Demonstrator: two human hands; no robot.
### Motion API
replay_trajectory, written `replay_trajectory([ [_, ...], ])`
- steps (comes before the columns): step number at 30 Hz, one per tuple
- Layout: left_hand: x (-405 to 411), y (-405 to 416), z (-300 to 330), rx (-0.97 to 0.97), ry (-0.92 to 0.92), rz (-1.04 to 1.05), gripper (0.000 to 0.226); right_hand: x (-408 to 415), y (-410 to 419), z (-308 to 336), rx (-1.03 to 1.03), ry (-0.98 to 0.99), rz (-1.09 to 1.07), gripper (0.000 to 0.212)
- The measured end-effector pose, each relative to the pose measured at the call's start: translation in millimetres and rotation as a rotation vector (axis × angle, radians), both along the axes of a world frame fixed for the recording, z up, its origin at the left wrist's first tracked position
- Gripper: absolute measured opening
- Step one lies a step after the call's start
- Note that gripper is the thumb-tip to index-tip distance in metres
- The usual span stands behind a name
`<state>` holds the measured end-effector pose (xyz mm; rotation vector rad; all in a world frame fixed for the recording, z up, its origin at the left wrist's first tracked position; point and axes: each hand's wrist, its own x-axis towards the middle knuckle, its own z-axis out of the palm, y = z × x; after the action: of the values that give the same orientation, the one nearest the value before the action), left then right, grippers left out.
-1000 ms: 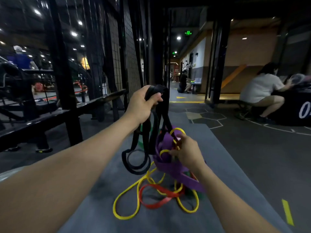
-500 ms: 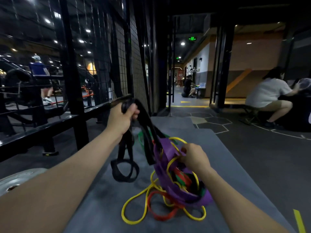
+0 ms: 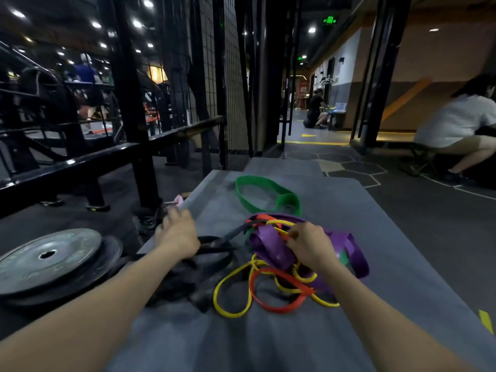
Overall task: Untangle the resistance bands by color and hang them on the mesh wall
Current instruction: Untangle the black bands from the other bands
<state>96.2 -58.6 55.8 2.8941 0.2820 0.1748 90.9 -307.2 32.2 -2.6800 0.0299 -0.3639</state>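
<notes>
Gripping tangle, right hand [image 3: 311,247], 1 green band [image 3: 268,194] apart

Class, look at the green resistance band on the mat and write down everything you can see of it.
The green resistance band is a wide, flat closed loop that looks like smooth rubber. Most of it lies slack on the grey mat as a long oval, beyond the tangled pile, with a fold at its right end. From there it runs under the purple band into the tangle, so it is not fully free. Neither hand touches the spread-out loop.
</notes>
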Motion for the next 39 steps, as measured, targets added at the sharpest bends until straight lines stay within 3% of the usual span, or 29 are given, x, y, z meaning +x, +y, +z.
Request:
replay_trajectory([
  [4,13,-25,-9,-0.022,-0.088,-0.286,0.084,8,5,-7,0.062,-0.125,-0.017,0.024],
  [7,22,-48,-29,-0.030,-0.016,-0.350,0.091,11,1,-14,0.071,-0.200,-0.008,0.033],
  [13,47,-62,-62,-0.004,-0.062,-0.286,0.082,13,-16,-30,0.012,-0.107,0.089,0.046],
  [16,54,-62,-66,0.068,-0.012,-0.316,0.059,12,-20,-35,-0.061,-0.065,0.109,0.044],
  [20,49,-64,-78,-0.162,-0.001,-0.392,0.031,11,-17,-35,-0.178,-0.017,0.111,0.029],
  [24,44,-62,-55,-0.201,-0.202,-0.435,0.025,11,-19,-30,-0.043,-0.077,0.059,0.010],
  [29,39,-60,15,-0.424,-0.430,-0.513,0.023,7,-27,10,0.273,-0.195,-0.067,0.014],
  [33,36,-59,61,-0.586,-0.465,-0.571,0.031,12,-29,55,0.451,-0.305,-0.082,0.021],
  [39,27,-63,90,-0.944,-0.454,-0.490,0.037,11,-24,95,0.460,-0.339,-0.016,0.022],
])
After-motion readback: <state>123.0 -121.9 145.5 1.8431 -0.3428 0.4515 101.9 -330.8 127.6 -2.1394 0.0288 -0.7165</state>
